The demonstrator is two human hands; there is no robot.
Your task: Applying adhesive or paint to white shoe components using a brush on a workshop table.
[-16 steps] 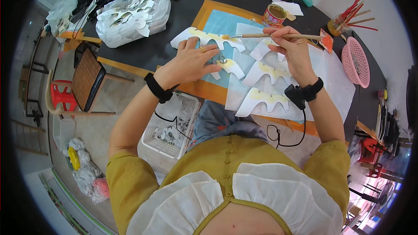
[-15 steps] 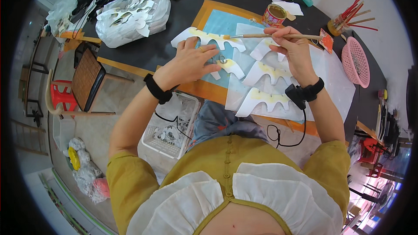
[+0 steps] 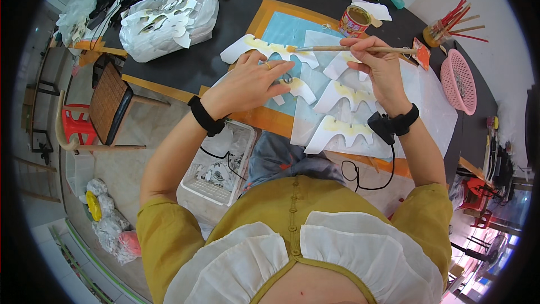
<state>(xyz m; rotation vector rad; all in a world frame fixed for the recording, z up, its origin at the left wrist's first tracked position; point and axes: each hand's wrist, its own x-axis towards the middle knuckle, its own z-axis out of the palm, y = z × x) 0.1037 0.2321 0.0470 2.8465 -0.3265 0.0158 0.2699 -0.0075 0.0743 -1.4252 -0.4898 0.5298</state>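
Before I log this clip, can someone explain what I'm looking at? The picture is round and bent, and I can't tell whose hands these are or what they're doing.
There is no machine here. A person wears a wide fisheye camera on the head, looking down, so straight edges curve near the rim. The two arms coming up from below are the wearer's own.

The left hand presses flat on a white scalloped cutout lying on the dark table. The right hand has a paintbrush in its grip, the bristles touching that cutout where it is yellow.

More cutouts with yellow paint lie nearer the body. A small open can, a pink basket and a plastic bag of blank cutouts sit further back.
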